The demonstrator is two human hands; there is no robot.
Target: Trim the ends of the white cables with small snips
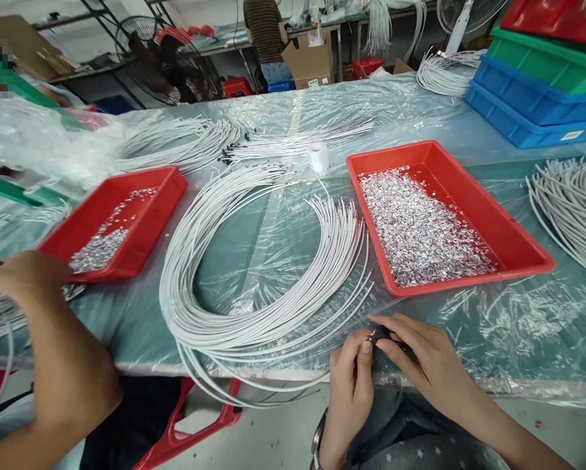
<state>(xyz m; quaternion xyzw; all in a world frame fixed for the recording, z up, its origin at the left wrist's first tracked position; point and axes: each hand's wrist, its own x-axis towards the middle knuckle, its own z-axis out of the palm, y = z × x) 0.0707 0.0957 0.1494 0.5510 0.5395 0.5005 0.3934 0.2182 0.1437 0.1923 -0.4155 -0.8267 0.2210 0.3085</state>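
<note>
Head view, near edge first: both of the person's hands met just off the table's front edge, close to the body, prob. so the small work sat right under the eyes. Left hand (350,378) had thumb + forefinger pinched on a small dark piece (375,337); right hand (423,356) closed its fingertips on the same piece from the other side, the rest of its fingers curled over. The piece was tiny, dark w/ a glint of metal, mostly hidden by fingertips; can't tell if a wire end ran into it.

Just beyond the hands lay a big loop of thin white wires (254,287), curved in a horseshoe, its free ends fanned toward the right tray, likely so ends were easy to pick one by one. The near part of the loop hung over the table edge.

Right red tray (518,228) held a heap of small shiny metal bits, set within reach of the right hand. Left red tray (141,196) held fewer bits, beside a co-worker's arm (53,365) at far left.

Clear plastic sheet (518,326) covered the tabletop. Farther back: more white wire bundles (175,143), stacked blue + green bins (538,98), another person standing at a bench.
</note>
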